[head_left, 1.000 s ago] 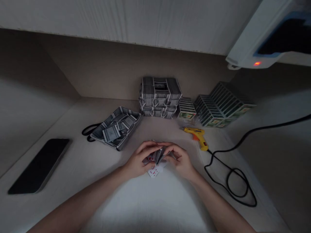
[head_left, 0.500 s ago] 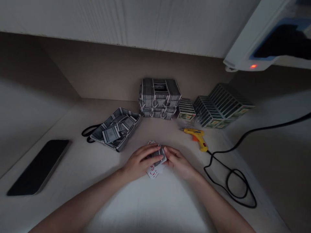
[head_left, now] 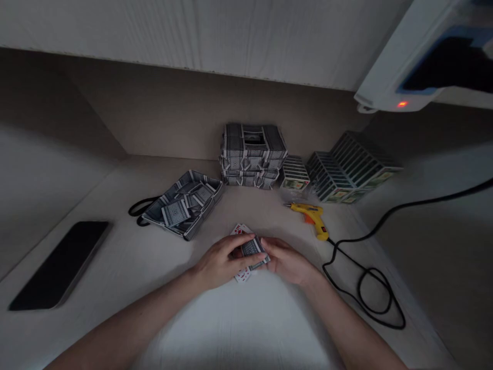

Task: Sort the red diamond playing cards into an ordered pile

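Between my hands is a playing card [head_left: 253,250] with its dark patterned back up. My left hand [head_left: 223,258] grips it, with fingers along its upper and lower edges. My right hand [head_left: 285,259] holds the card's right end, thumb on top; its other fingers are partly hidden. Under the held card, face-up playing cards [head_left: 242,275] with red marks lie on the table, partly covered by my left hand. Whether the held piece is one card or several layers, I cannot tell.
Behind to the left sits a card-covered tray [head_left: 188,232] holding loose cards, beside a black loop [head_left: 142,209]. A card-built box [head_left: 252,154] and card packs [head_left: 339,172] stand at the back. A yellow glue gun [head_left: 314,216] trails its cord. A dark phone [head_left: 59,267] lies left.
The held card has shifted slightly right and turned, so its patterned back shows more. My right hand has dropped a little, and more of the upper face-up card shows.
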`<state>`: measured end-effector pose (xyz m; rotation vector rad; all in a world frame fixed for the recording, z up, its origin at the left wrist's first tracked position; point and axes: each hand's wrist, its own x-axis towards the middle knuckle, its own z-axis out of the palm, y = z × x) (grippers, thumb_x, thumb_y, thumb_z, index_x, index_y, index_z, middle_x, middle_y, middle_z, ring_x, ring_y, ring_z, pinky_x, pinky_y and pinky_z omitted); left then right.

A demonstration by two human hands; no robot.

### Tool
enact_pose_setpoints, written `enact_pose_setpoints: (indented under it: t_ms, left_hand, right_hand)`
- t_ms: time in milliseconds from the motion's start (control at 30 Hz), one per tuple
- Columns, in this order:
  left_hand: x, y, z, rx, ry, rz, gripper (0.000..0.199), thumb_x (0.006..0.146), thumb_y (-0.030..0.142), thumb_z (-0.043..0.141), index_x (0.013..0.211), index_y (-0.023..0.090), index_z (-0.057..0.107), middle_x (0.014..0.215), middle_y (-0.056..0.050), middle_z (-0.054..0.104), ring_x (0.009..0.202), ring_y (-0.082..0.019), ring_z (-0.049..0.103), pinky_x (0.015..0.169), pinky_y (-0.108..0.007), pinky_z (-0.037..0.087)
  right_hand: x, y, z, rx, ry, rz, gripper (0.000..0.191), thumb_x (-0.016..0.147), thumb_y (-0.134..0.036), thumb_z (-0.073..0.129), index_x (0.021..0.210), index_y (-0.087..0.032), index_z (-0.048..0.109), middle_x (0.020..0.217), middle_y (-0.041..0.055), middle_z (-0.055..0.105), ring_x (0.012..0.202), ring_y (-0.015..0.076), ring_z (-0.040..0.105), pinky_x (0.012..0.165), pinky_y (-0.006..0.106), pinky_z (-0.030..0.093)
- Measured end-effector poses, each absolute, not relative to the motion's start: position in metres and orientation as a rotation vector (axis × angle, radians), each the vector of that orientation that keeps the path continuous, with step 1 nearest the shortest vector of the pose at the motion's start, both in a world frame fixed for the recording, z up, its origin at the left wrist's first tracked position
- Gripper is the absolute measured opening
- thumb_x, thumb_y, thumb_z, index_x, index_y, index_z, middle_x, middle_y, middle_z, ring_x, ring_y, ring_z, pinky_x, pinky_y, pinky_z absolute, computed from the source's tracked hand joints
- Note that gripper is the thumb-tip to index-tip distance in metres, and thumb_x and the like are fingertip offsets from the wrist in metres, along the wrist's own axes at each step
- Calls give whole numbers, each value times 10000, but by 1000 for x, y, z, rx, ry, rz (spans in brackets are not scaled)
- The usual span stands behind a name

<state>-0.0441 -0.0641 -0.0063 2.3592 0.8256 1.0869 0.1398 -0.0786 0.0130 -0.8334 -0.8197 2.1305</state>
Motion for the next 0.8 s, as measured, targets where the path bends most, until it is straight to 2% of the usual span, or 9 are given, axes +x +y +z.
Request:
enact_pose_setpoints:
  t_ms: [100, 200, 333, 467, 533, 667, 800]
  left_hand:
    - [-49, -59, -10, 2529, 636, 1117, 352, 785, 186, 543, 1125, 280, 540, 1249, -75, 467, 1094, -199, 503, 881, -353, 469]
    - [-53, -53, -14, 2455, 614, 1136, 434, 774, 251, 563, 1200, 244, 478, 1308, -117, 389, 1133, -225, 466, 909, -385, 449]
    - [-55, -50, -12, 2382, 642, 1106, 593, 707, 376, 623, 1245, 226, 425, 1270, -140, 434, 1131, -253, 467, 911, -404, 439]
    - [-54, -51, -8, 2401, 593, 1081, 790, 594, 461, 689, 1275, 215, 376, 1228, -144, 491, 1116, -264, 482, 926, -424, 420]
    - [-53, -51, -6, 2388, 577, 1080, 766, 604, 452, 686, 1264, 208, 383, 1211, -145, 510, 1114, -264, 486, 922, -435, 418]
    - [-52, -52, -7, 2317, 633, 1076, 540, 694, 339, 649, 1178, 214, 444, 1168, -124, 548, 1076, -229, 522, 893, -414, 439]
    - [-52, -55, -8, 2287, 746, 1006, 613, 689, 334, 655, 1229, 227, 387, 1168, -112, 546, 1073, -222, 520, 903, -396, 434]
  right_hand:
    - [140, -78, 10, -859, -687, 2155, 250, 792, -346, 553, 947, -163, 626, 867, 58, 661, 747, 142, 619, 699, 308, 510]
    - [139, -78, 12, -865, -647, 2176, 274, 789, -356, 550, 969, -160, 615, 871, 72, 667, 788, 171, 627, 721, 359, 513]
    - [138, -78, 17, -837, -676, 2161, 311, 784, -373, 550, 976, -135, 607, 861, 97, 671, 843, 203, 625, 760, 399, 492]
    - [137, -78, 17, -851, -708, 2078, 306, 756, -339, 593, 988, -140, 608, 851, 83, 673, 817, 197, 625, 745, 374, 494]
    - [136, -77, 16, -857, -743, 2045, 320, 741, -326, 612, 1004, -144, 609, 850, 75, 672, 790, 187, 625, 724, 352, 496]
    - [134, -78, 15, -914, -850, 1949, 368, 690, -321, 662, 1018, -159, 618, 911, 71, 664, 805, 176, 614, 699, 294, 481]
    - [132, -79, 17, -977, -908, 1879, 400, 667, -336, 680, 1024, -165, 622, 955, 81, 655, 837, 174, 604, 743, 294, 458]
